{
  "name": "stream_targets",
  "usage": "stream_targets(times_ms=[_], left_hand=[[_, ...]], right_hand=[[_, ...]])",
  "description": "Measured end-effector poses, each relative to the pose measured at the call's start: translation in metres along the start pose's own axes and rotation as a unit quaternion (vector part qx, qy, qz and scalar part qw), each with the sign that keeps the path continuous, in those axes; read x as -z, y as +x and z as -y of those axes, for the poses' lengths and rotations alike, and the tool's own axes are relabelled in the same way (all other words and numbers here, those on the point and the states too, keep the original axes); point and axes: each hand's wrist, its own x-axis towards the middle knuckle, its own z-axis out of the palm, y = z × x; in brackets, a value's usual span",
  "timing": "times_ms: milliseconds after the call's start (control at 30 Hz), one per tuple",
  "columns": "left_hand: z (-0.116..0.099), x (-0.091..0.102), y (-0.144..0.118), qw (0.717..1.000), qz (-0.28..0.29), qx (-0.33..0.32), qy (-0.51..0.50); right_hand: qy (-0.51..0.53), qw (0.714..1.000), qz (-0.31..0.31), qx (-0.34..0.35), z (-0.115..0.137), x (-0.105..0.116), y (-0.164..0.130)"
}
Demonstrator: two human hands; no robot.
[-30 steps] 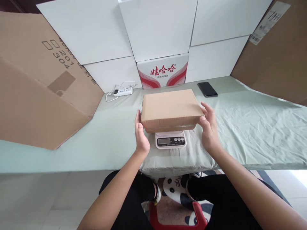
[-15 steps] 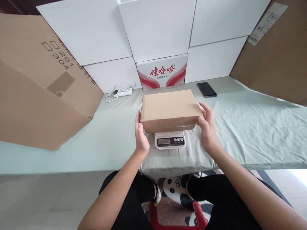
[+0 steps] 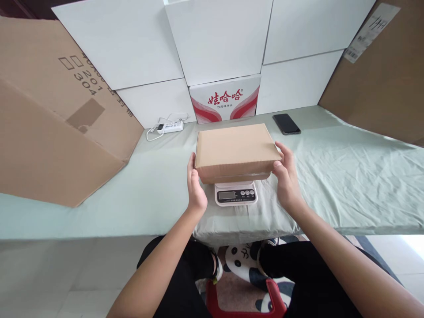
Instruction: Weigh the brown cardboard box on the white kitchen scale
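Note:
A closed brown cardboard box [image 3: 236, 148] sits over a small white kitchen scale [image 3: 236, 203], hiding the scale's platform. The scale's display panel and round buttons show below the box's front edge; no digits can be read. My left hand [image 3: 196, 187] is against the box's left side, palm inward. At the right end, my right hand [image 3: 286, 176] grips the box with the thumb on the near corner and the fingers along the side.
Behind stand stacked white boxes [image 3: 218, 44] and a red-and-white printed carton [image 3: 225, 99]. A black phone [image 3: 286, 124] lies back right; a white power strip with a cable [image 3: 170, 127] lies back left. Large cardboard panels [image 3: 59, 132] flank the green cloth-covered table [image 3: 149, 198].

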Motion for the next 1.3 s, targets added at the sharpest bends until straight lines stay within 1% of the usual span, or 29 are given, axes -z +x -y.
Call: stream_targets(times_ms=[400,667,867,1067,1300], left_hand=[[-0.0003,-0.0005,-0.0005,1.0,0.009,-0.008,-0.006],[-0.0079,-0.0039,-0.0027,1.0,0.017,-0.001,-0.022],[-0.0057,-0.0038,-0.0016,0.999,0.027,-0.019,-0.035],[-0.0051,-0.0044,-0.0017,0.999,0.023,-0.015,-0.041],[-0.0082,-0.0062,-0.0021,0.998,0.034,-0.022,-0.039]], right_hand=[[0.031,0.999,-0.005,-0.021,0.0031,-0.0027,0.0004],[0.024,0.999,0.005,-0.022,0.003,-0.0022,0.0008],[0.027,0.999,-0.001,-0.036,0.0057,-0.0039,0.0009],[0.029,0.999,0.002,-0.036,0.0054,-0.0042,0.0018],[0.029,0.999,0.002,-0.036,0.0047,-0.0049,0.0016]])
